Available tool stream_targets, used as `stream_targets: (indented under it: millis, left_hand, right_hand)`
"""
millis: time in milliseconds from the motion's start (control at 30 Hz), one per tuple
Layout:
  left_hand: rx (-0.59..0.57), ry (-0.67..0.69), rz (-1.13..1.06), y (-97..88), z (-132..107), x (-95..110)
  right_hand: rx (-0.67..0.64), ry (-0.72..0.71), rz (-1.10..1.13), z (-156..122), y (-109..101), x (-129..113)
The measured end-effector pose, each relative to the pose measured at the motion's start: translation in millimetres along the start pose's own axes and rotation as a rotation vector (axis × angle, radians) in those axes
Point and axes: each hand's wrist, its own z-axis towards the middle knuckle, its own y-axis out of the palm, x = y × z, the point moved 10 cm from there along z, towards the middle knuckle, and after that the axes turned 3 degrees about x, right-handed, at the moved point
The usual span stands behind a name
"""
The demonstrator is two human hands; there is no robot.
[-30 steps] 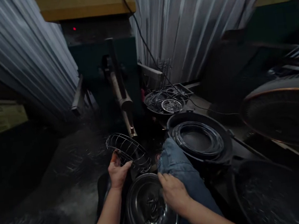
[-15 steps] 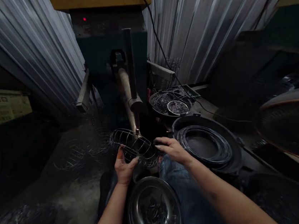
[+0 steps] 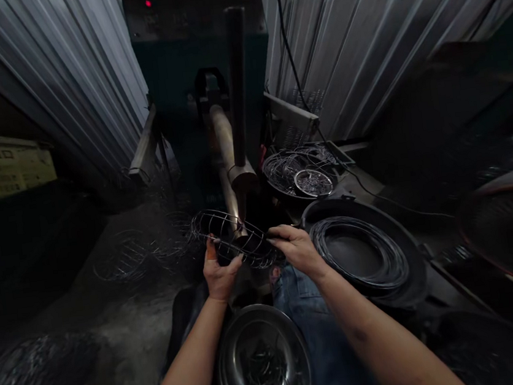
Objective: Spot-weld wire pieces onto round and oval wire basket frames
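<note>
A wire basket with an oval, open frame is held in front of a machine's metal rods. My left hand, with an orange wrap on one finger, grips the basket's near left side, thumb along its lower edge. At the basket's right end my right hand is closed in a pinch; what its fingertips hold is too dark to make out. The machine's upright rod and pale lower arm meet near the basket's wires. Below my hands, a steel bowl holds small metal pieces.
On the right, a black pan holds a wire coil. Behind it stands a tray of loose wire hoops with a small dish. More wire frames lie on the left floor. A yellow crate sits far left.
The view has tilted down, and the machine appears higher and slightly right. Both hands and the basket have shifted slightly up and right in the picture. The left grip stays the same.
</note>
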Motion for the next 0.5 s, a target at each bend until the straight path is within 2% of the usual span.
stream_targets:
  millis: [267, 400, 500]
  left_hand:
    - [0.009, 0.009, 0.009, 0.4, 0.7, 0.1]
    - [0.009, 0.032, 0.073, -9.5, -7.9, 5.2]
    - [-0.033, 0.001, 0.117, -14.6, -18.5, 5.9]
  right_hand:
    - [0.044, 0.003, -0.027, -1.4, -5.0, -4.4]
    - [0.120, -0.034, -0.149, -27.9, -16.9, -9.4]
    - [0.157, 0.048, -0.266, -57.8, -44.0, 12.3]
